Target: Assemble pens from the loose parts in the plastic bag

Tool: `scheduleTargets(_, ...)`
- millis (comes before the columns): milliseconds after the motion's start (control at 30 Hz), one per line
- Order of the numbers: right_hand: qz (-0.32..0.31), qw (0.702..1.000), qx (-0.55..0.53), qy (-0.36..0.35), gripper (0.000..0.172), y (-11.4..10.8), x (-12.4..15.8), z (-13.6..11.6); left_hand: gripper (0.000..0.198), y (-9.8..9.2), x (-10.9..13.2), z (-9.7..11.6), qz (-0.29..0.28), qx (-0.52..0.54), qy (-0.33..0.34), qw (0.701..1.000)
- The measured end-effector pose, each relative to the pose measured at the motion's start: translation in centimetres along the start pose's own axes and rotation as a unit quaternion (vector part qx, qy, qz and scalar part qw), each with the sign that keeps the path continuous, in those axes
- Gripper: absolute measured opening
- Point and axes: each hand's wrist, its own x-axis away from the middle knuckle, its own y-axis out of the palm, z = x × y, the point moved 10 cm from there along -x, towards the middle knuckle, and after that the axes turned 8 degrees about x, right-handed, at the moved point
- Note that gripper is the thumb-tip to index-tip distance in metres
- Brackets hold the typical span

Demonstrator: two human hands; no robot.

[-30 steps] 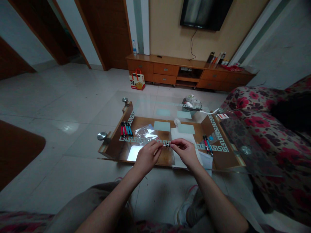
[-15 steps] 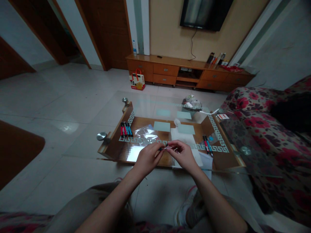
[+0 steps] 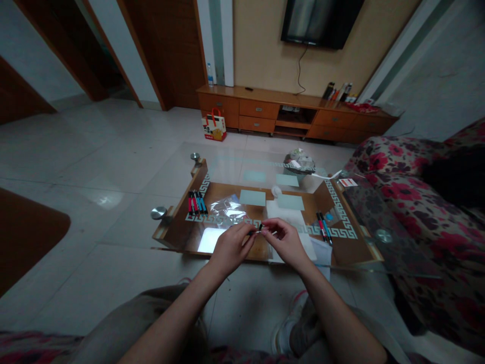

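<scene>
My left hand (image 3: pixel 233 246) and my right hand (image 3: pixel 285 240) meet fingertip to fingertip above the front edge of the glass table (image 3: pixel 261 156). Between the pinched fingers is a small thin part (image 3: pixel 259 231), pale with a dark bit, too small to name. Both hands are closed on it. Several red and blue pens (image 3: pixel 197 202) lie side by side at the table's left. A red pen (image 3: pixel 322 226) and a blue pen (image 3: pixel 327 227) lie to the right of my right hand. Clear plastic wrapping (image 3: pixel 228 210) rests behind my left hand.
White sheets (image 3: pixel 286 212) lie under and behind my right hand. A filled waste bin (image 3: pixel 299 164) stands beyond the table, and a red-and-white bag (image 3: pixel 214 126) by the long cabinet (image 3: pixel 257 108). A flowered sofa (image 3: pixel 401 192) is at the right.
The dark bit between my fingertips now shows more upright, and the pale part has shifted slightly. Both hands stay almost in place.
</scene>
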Motion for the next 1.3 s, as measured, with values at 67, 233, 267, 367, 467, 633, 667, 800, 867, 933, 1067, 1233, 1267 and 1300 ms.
scheduleTargets(67,-0.004,1.0,-0.015,0.005,0.026,0.2,0.0,0.2,0.016,0.2,0.0,-0.2,-0.002,0.012,0.006,1.0)
scheduleTargets(233,-0.009,0.999,-0.033,0.006,0.029,0.7,0.0,0.3,0.02,0.7,0.2,-0.4,-0.014,0.01,0.024,1.0)
scheduleTargets(267,-0.011,0.999,-0.033,0.004,0.029,0.8,0.0,0.3,0.02,0.7,0.2,-0.3,-0.015,0.002,0.025,1.0)
scheduleTargets(367,-0.016,0.999,-0.035,0.008,0.029,0.8,0.0,0.5,0.019,0.5,0.2,0.0,-0.015,-0.042,0.026,0.999)
scheduleTargets(467,-0.014,0.998,-0.052,0.019,0.03,0.7,-0.2,1.0,0.02,0.3,0.0,0.6,-0.019,-0.087,0.034,0.995)
scheduleTargets(633,-0.015,0.997,-0.064,0.038,0.03,1.0,-0.2,1.9,0.024,0.4,0.1,1.0,-0.022,-0.133,0.054,0.989)
scheduleTargets(667,-0.013,0.997,-0.062,0.039,0.029,1.1,-0.2,2.0,0.023,0.5,0.1,0.9,-0.023,-0.141,0.057,0.988)
scheduleTargets(800,-0.007,0.998,-0.051,0.035,0.028,1.1,0.0,1.9,0.022,0.5,0.2,0.8,-0.019,-0.163,0.057,0.985)
scheduleTargets(867,-0.007,0.999,-0.043,0.025,0.027,1.1,0.1,1.5,0.022,0.4,0.2,0.6,-0.013,-0.158,0.05,0.986)
scheduleTargets(933,-0.008,0.999,-0.034,0.016,0.027,1.1,0.1,1.1,0.022,0.3,0.2,0.4,-0.007,-0.148,0.042,0.988)
scheduleTargets(1067,-0.026,0.999,-0.028,0.008,0.029,1.0,-0.1,0.7,0.021,-0.2,0.2,0.0,0.014,-0.106,0.022,0.994)
scheduleTargets(1233,0.054,0.995,0.079,0.01,0.033,-2.9,-1.3,2.1,0.019,-2.3,-0.1,-1.5,0.101,0.068,-0.052,0.991)
scheduleTargets(1267,0.076,0.99,0.115,0.009,0.032,-3.8,-1.5,2.5,0.021,-2.6,-0.1,-2.3,0.12,0.123,-0.084,0.982)
scheduleTargets(1300,0.09,0.985,0.148,0.01,0.031,-4.5,-1.6,2.9,0.023,-2.7,0.0,-3.2,0.135,0.183,-0.12,0.966)
